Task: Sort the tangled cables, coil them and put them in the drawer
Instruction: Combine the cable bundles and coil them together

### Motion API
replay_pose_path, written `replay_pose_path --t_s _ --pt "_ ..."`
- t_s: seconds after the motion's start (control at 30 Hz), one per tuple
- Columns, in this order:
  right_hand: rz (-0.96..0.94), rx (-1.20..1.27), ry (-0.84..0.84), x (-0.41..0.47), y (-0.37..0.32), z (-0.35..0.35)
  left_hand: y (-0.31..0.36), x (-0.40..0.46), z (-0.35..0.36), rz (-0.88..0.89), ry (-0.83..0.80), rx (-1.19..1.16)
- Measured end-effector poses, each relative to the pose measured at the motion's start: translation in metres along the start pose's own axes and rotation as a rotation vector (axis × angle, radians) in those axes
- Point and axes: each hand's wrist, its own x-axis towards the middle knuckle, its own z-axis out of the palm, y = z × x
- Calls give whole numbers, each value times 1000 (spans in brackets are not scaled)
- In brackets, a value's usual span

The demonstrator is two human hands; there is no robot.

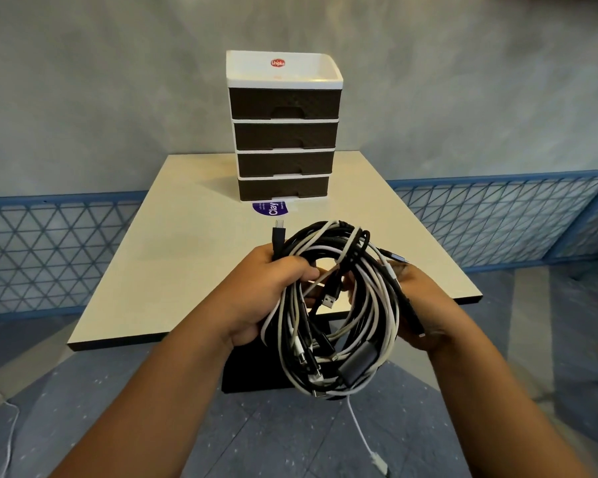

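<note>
1. The cable bundle (335,305), a mix of black and white leads, is held in the air over the near edge of the table (173,270); it touches nothing but the hands; one white lead (363,432) hangs free below it toward the floor.
2. The left hand (273,291) is clamped round the left side of the bundle, fingers curled over several strands; the right hand (418,305) cups the right side, thumb over the outer strands and fingers behind.
3. Judgement: sorting has not begun; no single lead is separated.
4. Recommended method: lay the bundle on the table; pick one loose plug, such as the black connector (277,236) standing up beside the left hand, and draw that lead out loop by loop; pulling hard would likely tighten the knots.
5. The drawer unit (285,139) stands at the far end of the table; all four drawers are closed, so one must be opened before stowing.
6. A purple label (270,208) lies just in front of the unit; it obstructs nothing; the dangling lead may snag on the table edge.
</note>
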Motion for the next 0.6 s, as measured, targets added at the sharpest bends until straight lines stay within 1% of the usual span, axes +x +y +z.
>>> replay_pose_path --t_s 0.03,0.07,0.1,0.17,0.2,0.23,0.27,0.3,0.33,0.37,0.4,0.43,0.47,0.53,0.6 --pt "8 -33 -3 -3 1 -5 -2 0 0 1 20 -8" --pt "3 -108 73 -4 1 -10 -4 1 0 4 46 -17" --pt "-39 -194 198 -4 2 -15 -5 2 -1 13 79 -25" --pt "-226 -280 526 -11 -3 -14 -9 5 -1 48 159 -12" --pt "-348 -249 582 -18 -9 -9 -11 7 -2 71 201 2" --pt "-429 -220 541 -25 -17 -1 -12 10 -1 95 242 16" --pt "-447 -213 422 -33 -25 11 -13 12 0 118 279 34" --pt "-397 -250 292 -36 -27 22 -13 13 2 140 310 52" --pt "-298 -333 186 -35 -24 31 -14 14 4 160 333 69" --pt "-217 -476 127 -31 -19 39 -15 13 7 176 348 76" --pt "-171 -643 124 -25 -13 45 -16 13 10 187 361 80" --pt "-174 -742 152 -16 -6 49 -18 12 13 196 369 88" --pt "-191 -746 185 -9 -1 52 -20 11 16 207 373 102" --pt "-200 -655 262 0 6 58 -23 10 20 223 378 120" --pt "-178 -483 293 6 12 63 -26 10 23 235 388 116"
